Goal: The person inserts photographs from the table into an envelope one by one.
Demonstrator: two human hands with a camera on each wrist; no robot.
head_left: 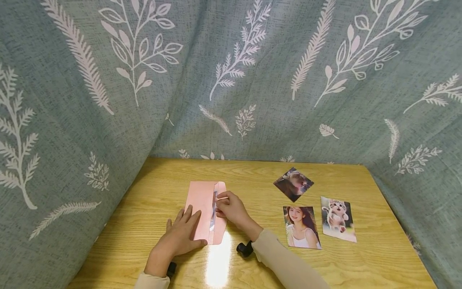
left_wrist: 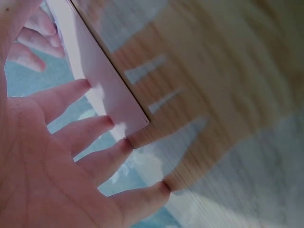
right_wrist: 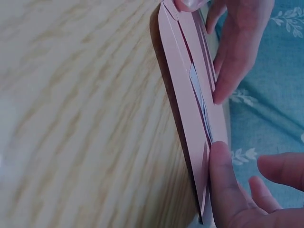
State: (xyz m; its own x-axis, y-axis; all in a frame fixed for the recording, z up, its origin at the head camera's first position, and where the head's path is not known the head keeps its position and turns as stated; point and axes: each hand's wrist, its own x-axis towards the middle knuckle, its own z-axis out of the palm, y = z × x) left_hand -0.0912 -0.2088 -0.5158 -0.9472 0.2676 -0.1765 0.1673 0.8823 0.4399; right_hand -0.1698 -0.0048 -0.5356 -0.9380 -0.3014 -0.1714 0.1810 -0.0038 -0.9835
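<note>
A pink envelope (head_left: 200,196) lies on the wooden table, its flap folded out to the right. Inside its long opening shows a strip of a bluish-white sheet (right_wrist: 198,92), mostly hidden by the pink paper. My left hand (head_left: 179,235) rests on the envelope's lower left part with fingers spread; in the left wrist view its fingertips (left_wrist: 107,122) touch the envelope and the table. At the opening, my right hand (head_left: 234,209) presses one fingertip (right_wrist: 220,151) against the sheet's edge, while another digit stands apart from it in the right wrist view.
Three photos lie to the right: a dark one (head_left: 294,184) turned cornerwise, a portrait (head_left: 302,228) and a kitten picture (head_left: 338,220). A patterned blue-green cloth (head_left: 231,80) hangs behind the table and at both sides. Light glares off the front of the table (head_left: 191,269).
</note>
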